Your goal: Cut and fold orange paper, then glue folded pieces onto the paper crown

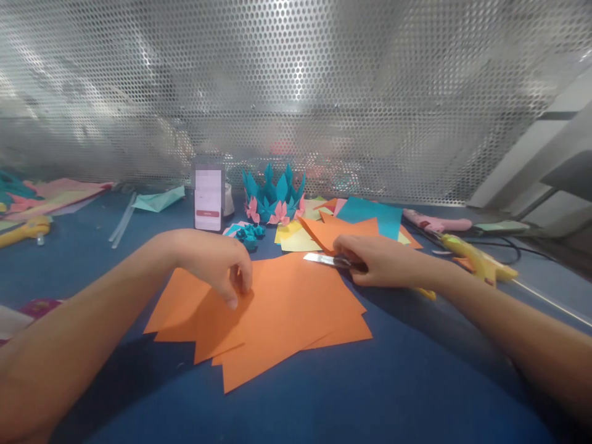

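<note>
Several orange paper sheets [287, 308] lie fanned out and overlapping in front of me. My left hand [217, 265] is over their left part, fingers bent down and thumb apart from them; nothing shows in its grip. The fingertips are at the paper, though I cannot tell how firmly they touch. My right hand [374, 259] is closed round a silver-bladed cutting tool [319, 259], its blade pointing left above the sheets' far edge. The fingers hide most of its handle, so its exact kind is unclear. More folded orange paper [342, 231] lies just behind that hand.
Behind the sheets stand a phone [208, 197] and a teal and pink folded-paper crown [274, 194]. Small teal paper pieces [250, 234] lie nearby. To the right are a pink glue gun [437, 222] and a yellow one [478, 259]. A perforated metal panel [296, 92] closes the back.
</note>
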Motion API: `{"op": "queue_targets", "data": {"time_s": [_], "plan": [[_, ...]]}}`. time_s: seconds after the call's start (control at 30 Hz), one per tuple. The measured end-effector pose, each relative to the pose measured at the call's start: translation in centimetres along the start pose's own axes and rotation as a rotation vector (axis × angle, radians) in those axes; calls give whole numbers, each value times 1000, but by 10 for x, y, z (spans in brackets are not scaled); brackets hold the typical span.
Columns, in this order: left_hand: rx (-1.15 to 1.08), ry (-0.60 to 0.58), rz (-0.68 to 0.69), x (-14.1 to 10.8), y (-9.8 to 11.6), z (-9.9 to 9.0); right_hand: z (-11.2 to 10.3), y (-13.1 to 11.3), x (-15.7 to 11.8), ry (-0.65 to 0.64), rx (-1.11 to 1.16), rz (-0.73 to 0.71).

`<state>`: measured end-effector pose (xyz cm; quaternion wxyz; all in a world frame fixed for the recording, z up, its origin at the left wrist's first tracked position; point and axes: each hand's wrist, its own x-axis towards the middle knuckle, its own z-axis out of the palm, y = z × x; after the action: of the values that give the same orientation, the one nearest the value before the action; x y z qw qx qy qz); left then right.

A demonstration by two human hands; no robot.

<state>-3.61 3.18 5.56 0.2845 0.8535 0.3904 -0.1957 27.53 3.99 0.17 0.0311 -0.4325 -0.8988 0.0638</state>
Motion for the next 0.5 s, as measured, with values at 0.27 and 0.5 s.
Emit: {"op": "queue_targets", "data": {"time_s": [0.27,0.5], "plan": [[119,-3,-108,1,-5,1,5,-18,5,174,-27,-150],[251,119,-98,10,-9,7,25,-51,-1,64,-14,-178]]}}
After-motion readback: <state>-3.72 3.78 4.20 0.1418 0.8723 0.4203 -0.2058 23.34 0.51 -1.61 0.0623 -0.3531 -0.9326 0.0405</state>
